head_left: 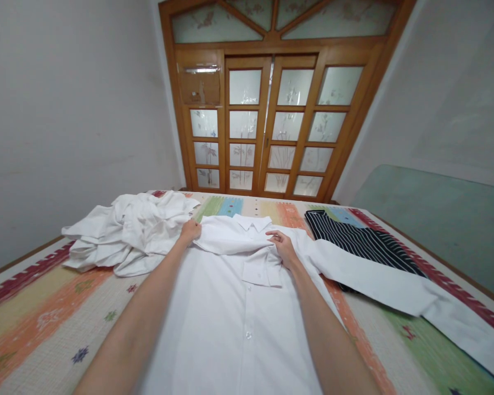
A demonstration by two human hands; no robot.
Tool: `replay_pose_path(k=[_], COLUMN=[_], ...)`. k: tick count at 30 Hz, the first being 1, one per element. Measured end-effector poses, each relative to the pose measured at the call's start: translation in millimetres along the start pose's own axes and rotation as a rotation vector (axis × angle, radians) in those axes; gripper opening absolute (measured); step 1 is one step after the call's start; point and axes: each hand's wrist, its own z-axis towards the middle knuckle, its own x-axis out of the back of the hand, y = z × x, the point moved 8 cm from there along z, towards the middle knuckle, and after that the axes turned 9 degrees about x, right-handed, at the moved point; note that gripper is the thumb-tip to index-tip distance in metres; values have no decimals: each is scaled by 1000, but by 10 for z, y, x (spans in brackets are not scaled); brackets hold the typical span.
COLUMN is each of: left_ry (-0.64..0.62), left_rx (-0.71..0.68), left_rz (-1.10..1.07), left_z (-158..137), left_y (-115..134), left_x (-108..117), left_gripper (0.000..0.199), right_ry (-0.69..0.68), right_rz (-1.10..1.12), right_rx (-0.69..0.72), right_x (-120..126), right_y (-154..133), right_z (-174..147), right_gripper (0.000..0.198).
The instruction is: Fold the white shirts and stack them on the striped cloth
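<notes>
A white button-up shirt (214, 318) lies front up, its collar (253, 222) toward the far edge. The sleeve on the left is folded across the chest, with its cuff (261, 274) near the button line. My left hand (190, 231) is closed on the shirt's left shoulder edge. At the chest, my right hand (283, 248) has its fingers curled on the folded sleeve cloth; the thumb is mostly hidden. The other sleeve (370, 277) stretches out to the right, partly over a black and white striped folded garment (362, 238).
A heap of crumpled white clothes (135, 230) sits at the left on the patterned bedspread (86, 318). A pale green board (436, 225) stands along the right side. Behind the bed are wooden glazed doors (271, 126), with walls on both sides.
</notes>
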Motion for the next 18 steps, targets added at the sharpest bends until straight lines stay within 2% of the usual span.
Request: replay_pose_path(k=[4, 8, 10, 13, 18], left_ry=[64, 236, 298, 364, 388], left_rx=[21, -53, -110, -170, -234], left_rz=[16, 37, 29, -10, -32], left_z=[-81, -309, -474, -696, -833], left_y=[10, 220, 339, 399, 237], left_x=[40, 224, 246, 168, -21], left_gripper=[22, 26, 29, 30, 27], right_ry=[12, 12, 17, 27, 45], right_rz=[8, 19, 19, 9, -50], right_rx=[10, -6, -11, -3, -45], right_x=[6, -3, -6, -8, 15], right_y=[-16, -17, -14, -20, -39], right_z=[7, 4, 3, 1, -28], right_gripper=[31, 29, 28, 28, 29])
